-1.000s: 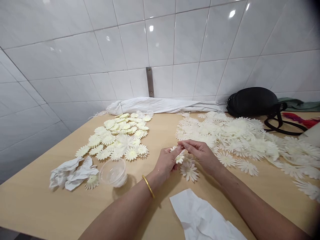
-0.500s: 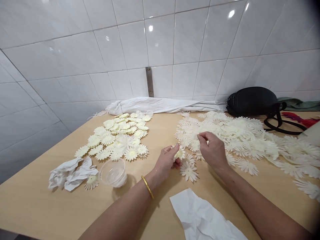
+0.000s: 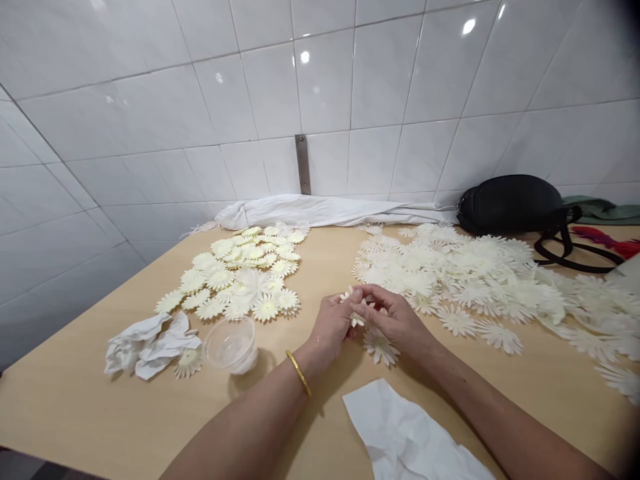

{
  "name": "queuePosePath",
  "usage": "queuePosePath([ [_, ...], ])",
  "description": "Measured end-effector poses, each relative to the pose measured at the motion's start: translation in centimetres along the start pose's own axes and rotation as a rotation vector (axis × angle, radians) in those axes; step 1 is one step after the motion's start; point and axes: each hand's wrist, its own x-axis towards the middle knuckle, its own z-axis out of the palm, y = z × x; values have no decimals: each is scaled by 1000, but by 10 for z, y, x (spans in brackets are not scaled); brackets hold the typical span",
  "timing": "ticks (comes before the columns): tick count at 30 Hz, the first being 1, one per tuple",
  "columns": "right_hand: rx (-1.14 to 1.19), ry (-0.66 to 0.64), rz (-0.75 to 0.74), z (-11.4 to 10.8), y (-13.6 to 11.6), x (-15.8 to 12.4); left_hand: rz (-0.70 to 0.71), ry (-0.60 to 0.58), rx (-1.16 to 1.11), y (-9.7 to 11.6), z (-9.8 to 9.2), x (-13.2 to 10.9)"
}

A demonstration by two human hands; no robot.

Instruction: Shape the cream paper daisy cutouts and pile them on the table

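Observation:
My left hand point(image 3: 334, 323), with a gold bangle on the wrist, and my right hand point(image 3: 395, 319) meet above the wooden table point(image 3: 75, 413). Both pinch the same small cream paper flower point(image 3: 356, 317) between their fingertips. A flat white paper flower point(image 3: 380, 345) lies on the table just below them. To the right spreads a large heap of white paper flowers point(image 3: 480, 273). A smaller group of yellowish flowers point(image 3: 240, 277) lies to the left.
A clear plastic cup point(image 3: 231, 345) lies on its side beside crumpled white tissue point(image 3: 145, 341). A white paper sheet point(image 3: 405, 433) sits near my forearms. A rolled white cloth point(image 3: 330, 210) and a black bag point(image 3: 515, 203) lie along the tiled wall.
My right hand reached into the big heap, then came back to my left hand. Both hands now close on the small flower together.

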Motion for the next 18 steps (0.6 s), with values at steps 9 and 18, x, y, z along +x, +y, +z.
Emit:
queuePosePath([
  [9, 114, 152, 61, -1, 11, 3, -107, -50, -99, -3, 1, -1],
  [18, -130, 388, 102, -17, 18, 10, -15, -78, -95, 1, 1, -2],
])
